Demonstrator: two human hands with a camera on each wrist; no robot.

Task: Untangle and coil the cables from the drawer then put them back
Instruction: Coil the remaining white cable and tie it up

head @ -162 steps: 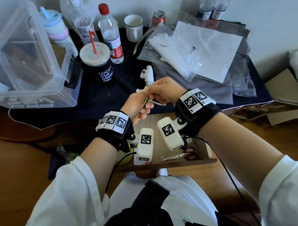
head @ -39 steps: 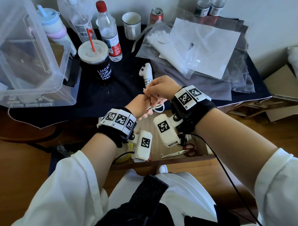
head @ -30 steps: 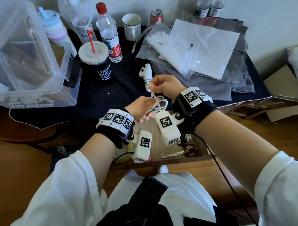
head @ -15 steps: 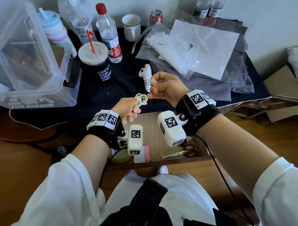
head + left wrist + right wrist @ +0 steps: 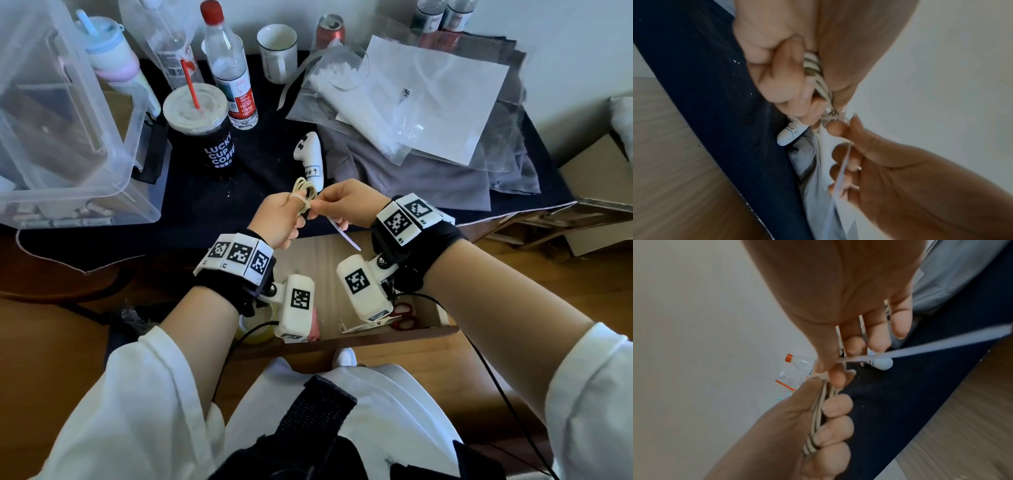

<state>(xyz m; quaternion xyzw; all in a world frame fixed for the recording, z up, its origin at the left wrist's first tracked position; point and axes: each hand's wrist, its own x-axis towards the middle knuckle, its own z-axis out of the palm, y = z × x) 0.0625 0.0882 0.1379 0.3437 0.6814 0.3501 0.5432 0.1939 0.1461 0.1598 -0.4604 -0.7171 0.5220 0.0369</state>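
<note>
A coiled white cable (image 5: 303, 187) stands up out of my left hand (image 5: 281, 219), whose fingers curl round its loops (image 5: 813, 69) (image 5: 818, 415). A thin white tie strip (image 5: 344, 234) wraps the coil near my left thumb. My right hand (image 5: 342, 205) pinches that strip between thumb and forefinger (image 5: 836, 374), and the free tail (image 5: 931, 345) (image 5: 842, 165) runs back under the palm. Both hands hover above the open wooden drawer (image 5: 346, 284), at the front edge of the dark-clothed table (image 5: 191, 219).
Scissors (image 5: 387, 320), a yellow roll (image 5: 255, 329) and a pink item (image 5: 313, 334) lie in the drawer. On the table stand a white controller (image 5: 308, 157), a coffee cup (image 5: 202, 126), bottles (image 5: 229, 68), a mug (image 5: 277, 51), a clear plastic bin (image 5: 58, 113) and plastic bags (image 5: 411, 96).
The coil has turned upright in my left hand and risen slightly. My right hand has drawn the tie strip round it, and the tail now points down toward the drawer.
</note>
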